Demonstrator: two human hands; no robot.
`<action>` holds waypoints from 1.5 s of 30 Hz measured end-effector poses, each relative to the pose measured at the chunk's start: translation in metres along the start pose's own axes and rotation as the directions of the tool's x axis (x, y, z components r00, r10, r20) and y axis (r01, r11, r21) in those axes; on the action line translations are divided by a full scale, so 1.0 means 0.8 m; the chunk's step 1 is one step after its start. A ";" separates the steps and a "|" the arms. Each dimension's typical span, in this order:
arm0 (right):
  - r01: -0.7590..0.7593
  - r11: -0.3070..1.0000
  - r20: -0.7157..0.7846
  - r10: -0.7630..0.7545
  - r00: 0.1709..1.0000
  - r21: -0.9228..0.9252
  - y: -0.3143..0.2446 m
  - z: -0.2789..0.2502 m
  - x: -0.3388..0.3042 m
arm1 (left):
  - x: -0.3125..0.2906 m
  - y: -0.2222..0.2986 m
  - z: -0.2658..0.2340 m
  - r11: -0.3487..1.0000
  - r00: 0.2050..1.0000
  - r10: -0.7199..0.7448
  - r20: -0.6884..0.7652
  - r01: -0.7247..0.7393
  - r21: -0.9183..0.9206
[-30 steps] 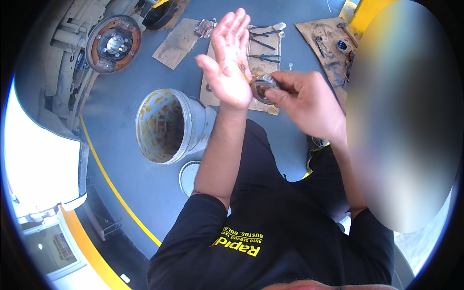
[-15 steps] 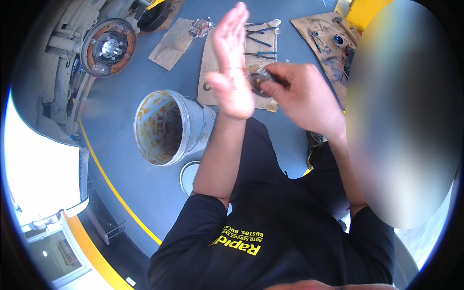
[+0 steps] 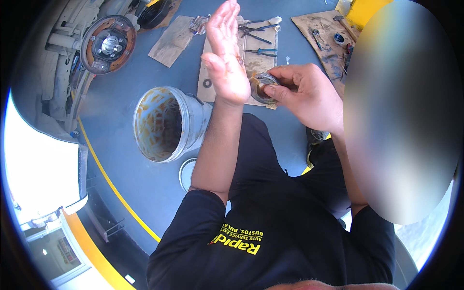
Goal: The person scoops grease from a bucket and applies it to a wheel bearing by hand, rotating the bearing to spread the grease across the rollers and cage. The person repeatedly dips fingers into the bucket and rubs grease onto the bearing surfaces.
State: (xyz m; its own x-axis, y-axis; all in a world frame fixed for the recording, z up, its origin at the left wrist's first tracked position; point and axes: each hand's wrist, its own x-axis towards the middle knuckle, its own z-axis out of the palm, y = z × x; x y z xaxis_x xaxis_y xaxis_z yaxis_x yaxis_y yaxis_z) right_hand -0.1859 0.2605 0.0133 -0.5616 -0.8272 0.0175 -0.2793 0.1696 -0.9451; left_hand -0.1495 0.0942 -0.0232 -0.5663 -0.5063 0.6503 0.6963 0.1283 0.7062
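My left hand (image 3: 225,65) is raised with its fingers stretched upward and the palm turned to the right. A dab of brownish grease shows on the palm's right edge. Between thumb and fingers, my right hand (image 3: 309,96) grips a round metal wheel bearing (image 3: 262,88). Amber grease clings to the bearing's left rim, which faces the left palm across a narrow gap. Under the hands lies a cardboard sheet (image 3: 209,94) with pliers (image 3: 261,51) and a small dark ring (image 3: 207,83) on it.
Left of my forearm, an open bucket (image 3: 185,140) smeared with amber grease leans toward me, a pale lid (image 3: 187,175) close by. A wheel hub with brake shoes (image 3: 110,46) is at the upper left. More cardboard (image 3: 309,26) with tools lies upper right. A blurred patch covers the right side.
The bearing has come slightly away from the left palm and is turned so its face shows more. Both hands have shifted a little.
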 end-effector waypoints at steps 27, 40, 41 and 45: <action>-0.141 0.680 0.174 0.021 0.985 0.719 0.001 -0.025 0.000 | -0.039 0.022 -0.020 0.949 0.972 -0.225 -0.075 0.201 -0.245; 0.184 0.982 -0.151 -0.190 0.970 -0.052 -0.014 -0.023 -0.013 | -0.018 0.029 0.000 0.905 0.984 -0.178 -0.013 0.158 -0.394; 0.249 0.958 -0.187 -0.274 0.944 -0.145 -0.020 -0.018 -0.015 | -0.018 0.031 0.003 0.888 0.984 -0.180 -0.006 0.160 -0.431; 0.466 0.735 -0.239 -0.629 0.740 -0.492 -0.017 -0.004 -0.015 | -0.017 0.036 0.017 0.774 0.980 -0.196 0.008 0.160 -0.612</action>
State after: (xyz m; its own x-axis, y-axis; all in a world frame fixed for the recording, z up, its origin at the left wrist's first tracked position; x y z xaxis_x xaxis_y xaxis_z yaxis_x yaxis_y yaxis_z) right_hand -0.1777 0.2700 0.0272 -0.4258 -0.5911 0.6851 -0.8503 0.0026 -0.5263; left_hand -0.1278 0.1166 -0.0075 -0.6957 -0.5146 0.5013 0.7183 -0.5040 0.4795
